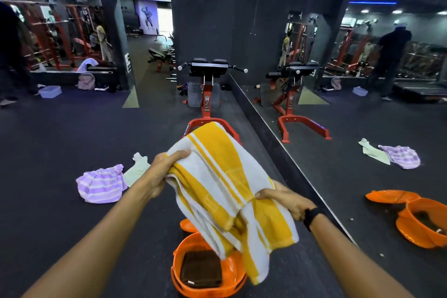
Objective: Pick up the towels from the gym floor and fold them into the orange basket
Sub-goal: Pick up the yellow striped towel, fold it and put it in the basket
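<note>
I see my left hand (161, 172) in the middle of the frame, fingers and thumb curled around the upper left edge of the yellow and white striped towel (227, 191), pinching the cloth between them. My right hand (285, 201), a black band (312, 217) on its wrist, sits lower and to the right, fingers clamped on a bunched fold of the same towel. The towel hangs between both hands, partly doubled over, its loose lower end drooping toward the bottom centre of the frame, over the right rim of the orange basket (180, 271). The basket stands on the dark gym floor (48, 152) at the bottom centre, and a folded brown towel (200, 271) lies flat inside it; an orange lid (186, 225) shows just behind the basket, mostly hidden by the hanging towel. To the left of my left forearm, a crumpled purple striped towel (100, 185) lies on the floor, touching a pale green cloth (136, 169) just above and right of it. Above the towel, in the frame's centre, stands a red-framed exercise machine (208, 94). A wall mirror (362, 104) fills the right side, repeating the basket, the towels and the machine.
</note>
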